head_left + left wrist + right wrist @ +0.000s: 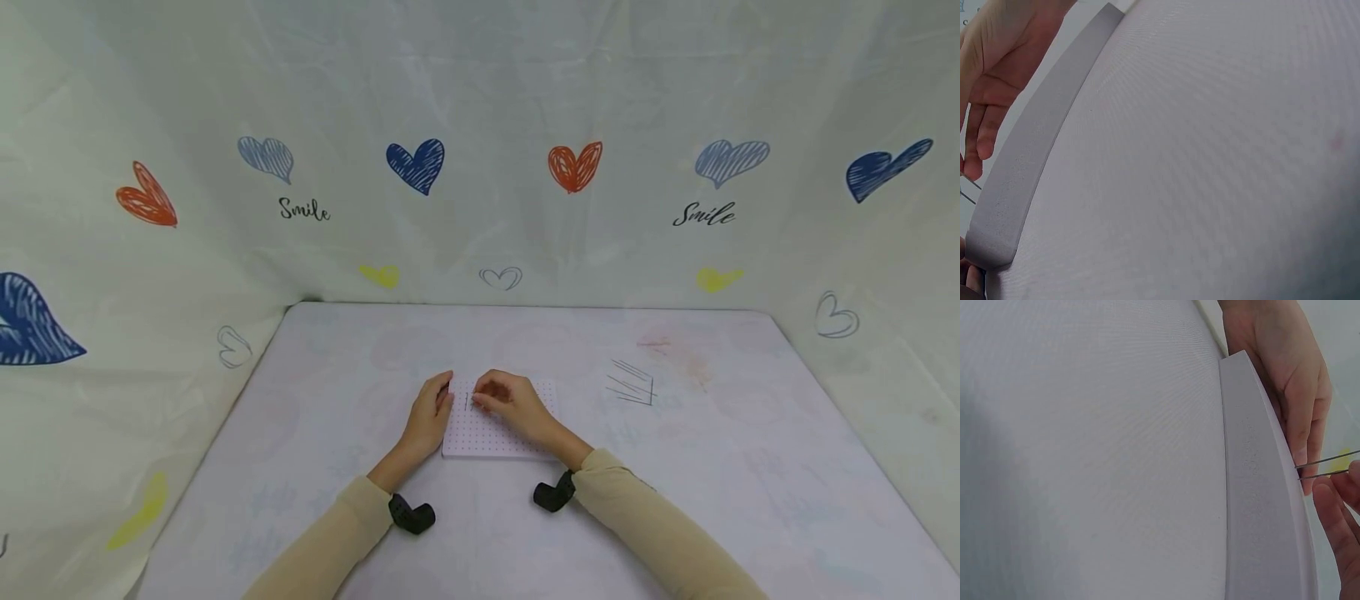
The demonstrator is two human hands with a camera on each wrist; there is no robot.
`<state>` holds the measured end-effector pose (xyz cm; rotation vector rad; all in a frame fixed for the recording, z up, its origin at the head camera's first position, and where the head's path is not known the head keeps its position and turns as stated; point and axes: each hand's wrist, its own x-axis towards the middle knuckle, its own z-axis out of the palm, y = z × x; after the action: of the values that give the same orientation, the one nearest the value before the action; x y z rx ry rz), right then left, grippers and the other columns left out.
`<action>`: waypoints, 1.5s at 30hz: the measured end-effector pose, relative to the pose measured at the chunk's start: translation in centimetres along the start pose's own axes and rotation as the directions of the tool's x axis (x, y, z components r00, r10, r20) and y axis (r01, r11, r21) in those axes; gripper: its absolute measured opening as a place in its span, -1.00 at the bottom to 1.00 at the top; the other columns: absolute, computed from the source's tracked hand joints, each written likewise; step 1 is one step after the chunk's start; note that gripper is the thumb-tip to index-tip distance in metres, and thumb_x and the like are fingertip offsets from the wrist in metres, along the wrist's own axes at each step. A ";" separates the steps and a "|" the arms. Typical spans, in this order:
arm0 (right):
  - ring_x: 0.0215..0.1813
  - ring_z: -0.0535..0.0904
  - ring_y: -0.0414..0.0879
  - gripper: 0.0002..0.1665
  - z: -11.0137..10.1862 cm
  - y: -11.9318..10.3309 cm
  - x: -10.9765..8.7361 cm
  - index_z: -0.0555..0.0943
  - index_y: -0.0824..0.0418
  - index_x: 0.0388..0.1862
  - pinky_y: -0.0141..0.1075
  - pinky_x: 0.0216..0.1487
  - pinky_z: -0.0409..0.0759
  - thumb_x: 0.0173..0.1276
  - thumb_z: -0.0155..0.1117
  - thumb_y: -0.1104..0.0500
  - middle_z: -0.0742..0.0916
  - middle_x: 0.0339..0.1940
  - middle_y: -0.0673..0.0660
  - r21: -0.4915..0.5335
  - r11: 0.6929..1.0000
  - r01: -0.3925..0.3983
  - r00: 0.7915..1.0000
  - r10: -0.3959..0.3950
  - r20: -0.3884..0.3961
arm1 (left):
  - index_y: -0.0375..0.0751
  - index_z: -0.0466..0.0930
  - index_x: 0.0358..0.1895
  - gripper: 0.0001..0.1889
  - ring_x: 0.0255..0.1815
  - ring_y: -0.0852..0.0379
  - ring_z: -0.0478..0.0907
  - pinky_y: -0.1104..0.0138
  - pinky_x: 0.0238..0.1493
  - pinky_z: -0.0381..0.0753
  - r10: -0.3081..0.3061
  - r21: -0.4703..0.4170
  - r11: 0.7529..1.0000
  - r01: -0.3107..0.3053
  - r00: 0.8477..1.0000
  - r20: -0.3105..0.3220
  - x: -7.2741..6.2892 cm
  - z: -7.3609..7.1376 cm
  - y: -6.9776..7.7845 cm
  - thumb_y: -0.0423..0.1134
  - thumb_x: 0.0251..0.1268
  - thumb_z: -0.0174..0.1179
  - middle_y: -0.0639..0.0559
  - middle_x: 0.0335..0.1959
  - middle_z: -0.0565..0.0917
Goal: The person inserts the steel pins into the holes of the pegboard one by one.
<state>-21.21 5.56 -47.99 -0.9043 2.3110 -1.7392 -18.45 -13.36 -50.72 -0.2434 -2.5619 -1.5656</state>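
Note:
A pale pegboard (495, 442) with a grid of small holes lies on the table. My left hand (430, 417) rests along its left edge, with fairly straight fingers (1300, 419) against the side in the right wrist view. Above the board's upper left part, my right hand (517, 404) pinches a thin dark metal rod (1322, 475) between thumb and fingertips, the rod's lower end at the board surface. Just left of it, another thin rod (467, 402) stands upright in the board. The left wrist view shows the board's thick side (1047, 131) and the right hand beyond it.
Several loose thin dark rods (630, 385) lie on the white table (675, 492) to the right of the board. A white curtain (487, 83) printed with hearts hangs behind and at both sides. Black wrist cameras (412, 515) sit at both cuffs.

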 end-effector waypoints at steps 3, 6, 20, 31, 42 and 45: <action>-0.23 0.68 0.15 -0.87 0.0 0.4 -0.1 0.62 0.38 -0.13 -0.29 -0.20 0.68 0.43 0.26 0.32 0.75 -0.26 0.23 -0.027 1.000 0.003 1.000 -0.003 -0.003 | -0.57 0.29 0.36 -0.58 0.40 -0.25 0.32 0.08 0.39 0.36 0.010 0.010 1.000 -0.010 1.000 -0.003 0.0 0.0 -0.1 -0.53 0.50 -0.04 -0.42 0.31 0.38; -0.20 0.68 0.00 -0.89 0.1 0.7 -0.2 0.64 0.29 -0.15 -0.35 -0.15 0.67 0.43 0.29 0.26 0.75 -0.26 0.12 -0.051 0.999 -0.001 1.000 0.001 0.003 | -0.57 0.29 0.36 -0.57 0.40 -0.25 0.32 0.09 0.40 0.36 0.012 0.003 1.000 -0.012 1.000 -0.004 0.1 0.0 -0.1 -0.54 0.49 -0.04 -0.43 0.31 0.37; -0.12 0.66 -0.13 -0.86 0.0 0.8 -0.5 0.63 0.28 -0.11 -0.32 -0.05 0.69 0.38 0.33 0.31 0.74 -0.21 0.05 -0.109 0.994 -0.010 1.000 0.011 0.010 | -0.56 0.29 0.37 -0.58 0.40 -0.24 0.32 0.09 0.40 0.37 0.011 -0.011 1.000 -0.011 1.000 0.006 0.0 0.1 -0.1 -0.54 0.50 -0.05 -0.42 0.33 0.36; -0.09 0.69 0.07 -0.78 -0.7 0.4 -0.7 0.58 0.44 -0.05 -0.23 -0.02 0.71 0.34 0.32 0.43 0.73 -0.16 0.25 -0.041 0.999 -0.014 1.000 0.014 0.004 | -0.55 0.29 0.38 -0.57 0.40 -0.23 0.32 0.07 0.39 0.38 0.000 -0.003 1.000 0.000 1.000 0.005 0.1 -0.1 0.0 -0.53 0.51 -0.05 -0.41 0.34 0.36; -0.09 0.69 0.04 -0.81 -2.3 1.6 -1.3 0.61 0.38 -0.11 -0.25 -0.03 0.71 0.32 0.37 0.38 0.74 -0.18 0.19 -0.032 0.999 -0.034 0.997 0.032 -0.077 | -0.52 0.27 0.40 -0.56 0.44 -0.20 0.28 0.09 0.42 0.33 -0.039 -0.009 0.999 0.039 0.999 0.010 0.1 0.1 0.4 -0.51 0.52 -0.06 -0.38 0.37 0.34; -0.10 0.68 0.00 -0.81 -3.1 1.7 -1.6 0.62 0.37 -0.11 -0.32 -0.05 0.71 0.31 0.37 0.39 0.74 -0.19 0.16 -0.033 0.999 -0.038 0.994 0.035 -0.102 | -0.52 0.26 0.41 -0.56 0.44 -0.20 0.28 0.09 0.43 0.33 -0.048 -0.008 0.999 0.048 0.999 0.011 0.0 0.1 0.5 -0.50 0.53 -0.07 -0.38 0.37 0.33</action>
<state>-21.90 9.21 -48.86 -0.7911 2.4116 -1.7753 -18.40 -13.04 -50.35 -0.1933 -2.5880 -1.5962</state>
